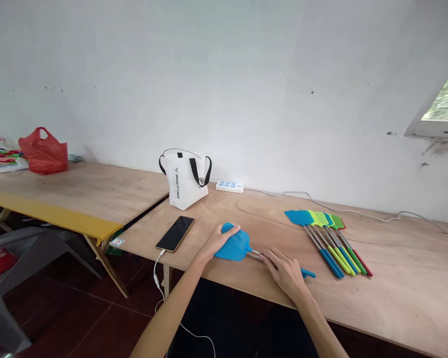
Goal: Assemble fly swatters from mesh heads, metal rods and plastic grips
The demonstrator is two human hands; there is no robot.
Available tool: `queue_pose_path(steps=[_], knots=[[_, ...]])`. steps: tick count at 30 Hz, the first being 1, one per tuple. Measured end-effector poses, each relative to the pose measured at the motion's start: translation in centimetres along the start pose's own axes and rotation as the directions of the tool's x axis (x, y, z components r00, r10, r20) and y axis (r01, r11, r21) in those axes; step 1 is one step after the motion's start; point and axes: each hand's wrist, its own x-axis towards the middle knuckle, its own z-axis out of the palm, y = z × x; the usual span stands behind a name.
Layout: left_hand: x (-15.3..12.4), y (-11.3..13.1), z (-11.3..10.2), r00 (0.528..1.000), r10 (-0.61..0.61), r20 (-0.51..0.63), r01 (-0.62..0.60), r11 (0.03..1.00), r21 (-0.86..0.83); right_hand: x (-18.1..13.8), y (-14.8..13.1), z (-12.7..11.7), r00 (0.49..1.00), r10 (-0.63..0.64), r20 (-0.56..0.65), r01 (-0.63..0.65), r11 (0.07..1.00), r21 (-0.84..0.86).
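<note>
"Where's the blue fly swatter (236,243)?"
"Six o'clock in view, at the table's (257,209) near edge. The left hand's (217,240) grip is closed on its mesh head."
"And the right hand (284,271)?"
"Over the shaft; I can't tell whether that grip is closed."
"Nearby?"
"Phone (176,233) at the swatter's nine o'clock, more swatters (338,259) at three."

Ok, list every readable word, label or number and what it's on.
"STUDIO": white bag; the word before it is too unclear to quote.
Black mark by the bag's handle: partly hidden, unreadable.
Blue labels on the white power strip: too small.
Sticker on the table corner: too small.
</note>
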Motion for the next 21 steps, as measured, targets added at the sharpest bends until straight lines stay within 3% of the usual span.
queue_pose_path(steps=[12,17,21], knots=[[-0.4,-1.3,2.6,1.0,0.016,0.01,-0.017,0.999,0.047,-0.2,0.2,-0.1,0.998,-0.041,-0.046,0.043,0.998,0.048],[-0.2,-1.5,2.0,0.996,-0.095,0.004,0.095,0.995,-0.016,0.1,-0.5,-0.4,1.0,-0.001,-0.004,0.002,0.995,0.095],[0.0,-1.0,1.3,0.995,-0.001,0.102,0.001,1.0,0.0,0.3,-0.9,-0.4,0.999,0.018,0.037,-0.022,0.993,0.12]])
